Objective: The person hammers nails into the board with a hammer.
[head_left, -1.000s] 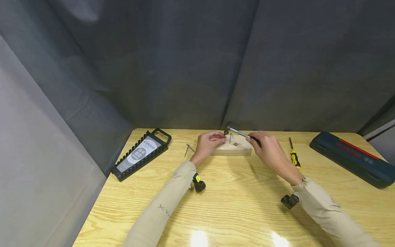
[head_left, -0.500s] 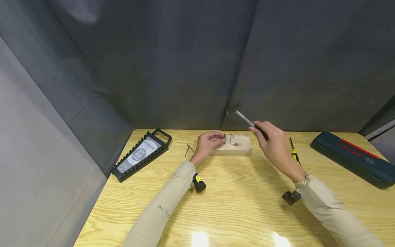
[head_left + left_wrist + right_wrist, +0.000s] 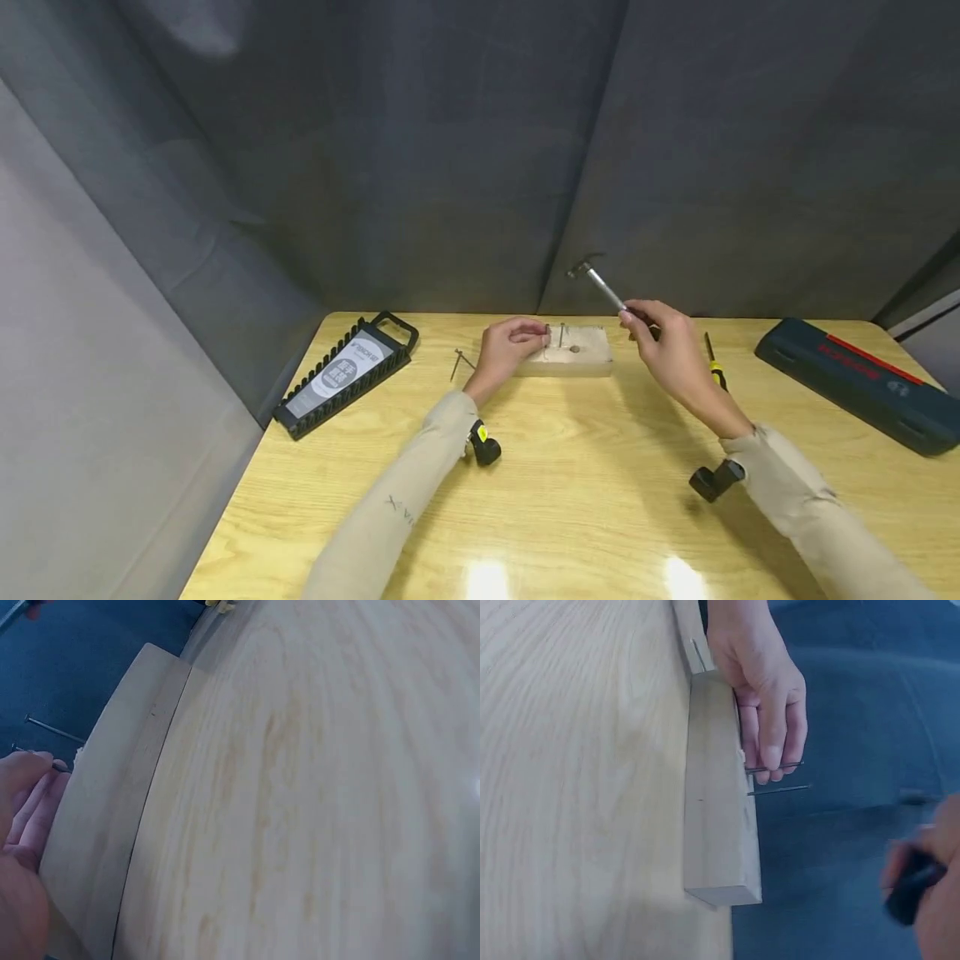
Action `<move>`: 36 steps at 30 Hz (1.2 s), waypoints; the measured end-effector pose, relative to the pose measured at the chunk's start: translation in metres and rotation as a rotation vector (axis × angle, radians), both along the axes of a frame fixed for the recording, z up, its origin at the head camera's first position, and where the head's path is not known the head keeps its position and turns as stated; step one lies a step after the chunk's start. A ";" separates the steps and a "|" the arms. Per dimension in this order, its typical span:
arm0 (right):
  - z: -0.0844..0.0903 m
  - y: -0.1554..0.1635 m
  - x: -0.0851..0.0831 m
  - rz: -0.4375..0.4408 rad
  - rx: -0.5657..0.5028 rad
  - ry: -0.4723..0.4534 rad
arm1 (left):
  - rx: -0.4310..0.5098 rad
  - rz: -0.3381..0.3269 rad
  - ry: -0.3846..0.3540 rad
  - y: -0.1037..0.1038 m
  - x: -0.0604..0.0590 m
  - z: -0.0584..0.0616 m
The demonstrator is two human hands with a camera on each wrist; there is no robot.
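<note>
A thin steel nail [image 3: 548, 336] is pinched upright on the pale rectangular wood block [image 3: 581, 357] by the left hand [image 3: 510, 346], while a slim metal-shafted hammer [image 3: 600, 287] is gripped aloft by the right hand [image 3: 667, 346].

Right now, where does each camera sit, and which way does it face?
Head: above the yellow wooden table, facing forward and down; both sleeved arms, left hand, right hand holding the small metal hammer.
Left wrist: low along the pale wooden block; fingers pinching a thin nail.
Right wrist: facing across the block; both hands show.
Shared: block, two upright nails.
</note>
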State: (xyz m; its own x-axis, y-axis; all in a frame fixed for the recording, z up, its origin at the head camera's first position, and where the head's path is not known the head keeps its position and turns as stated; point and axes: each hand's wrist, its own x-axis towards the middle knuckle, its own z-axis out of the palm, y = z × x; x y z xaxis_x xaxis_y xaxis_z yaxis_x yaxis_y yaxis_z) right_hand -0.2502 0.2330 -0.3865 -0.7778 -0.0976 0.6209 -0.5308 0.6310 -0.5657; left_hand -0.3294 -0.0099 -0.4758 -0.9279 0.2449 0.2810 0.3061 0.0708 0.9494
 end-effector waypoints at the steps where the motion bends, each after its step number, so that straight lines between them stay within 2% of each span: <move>1: 0.000 0.001 -0.002 0.005 -0.066 0.014 | -0.001 -0.004 0.003 0.000 -0.001 0.001; 4: -0.002 0.003 -0.007 0.055 -0.269 -0.003 | 0.014 -0.030 0.016 0.002 -0.002 0.003; 5: -0.003 0.004 -0.008 0.084 -0.329 -0.055 | 0.023 -0.041 0.017 0.002 -0.003 0.004; 7: -0.007 0.006 -0.009 0.145 -0.429 -0.225 | 0.038 -0.061 0.015 0.002 -0.004 0.006; 10: -0.012 0.008 -0.007 0.169 -0.458 -0.505 | 0.033 -0.068 0.013 0.001 -0.003 0.007; 11: -0.014 0.008 -0.006 0.171 -0.458 -0.572 | 0.022 -0.065 0.016 0.000 -0.002 0.007; 13: -0.016 0.008 -0.004 0.159 -0.439 -0.640 | 0.007 -0.053 0.023 -0.002 -0.001 0.008; 16: -0.018 0.008 -0.003 0.148 -0.432 -0.684 | 0.020 -0.040 0.026 -0.007 0.001 0.010; 21: -0.018 0.008 0.000 0.122 -0.350 -0.739 | 0.069 -0.020 0.021 -0.026 0.003 0.012; 26: -0.015 0.009 0.005 0.102 -0.283 -0.696 | 0.026 0.012 0.038 -0.053 0.008 0.011; 28: -0.016 0.011 0.006 0.083 -0.260 -0.662 | -0.027 0.027 0.059 -0.065 0.009 0.010; 31: -0.018 0.014 0.005 0.047 -0.242 -0.643 | -0.150 0.085 0.110 -0.082 0.011 0.009; 34: -0.019 0.016 0.005 0.033 -0.260 -0.668 | -0.315 0.152 0.168 -0.095 0.015 0.011; 36: -0.018 0.016 0.005 0.038 -0.284 -0.697 | -0.411 0.188 0.180 -0.101 0.018 0.011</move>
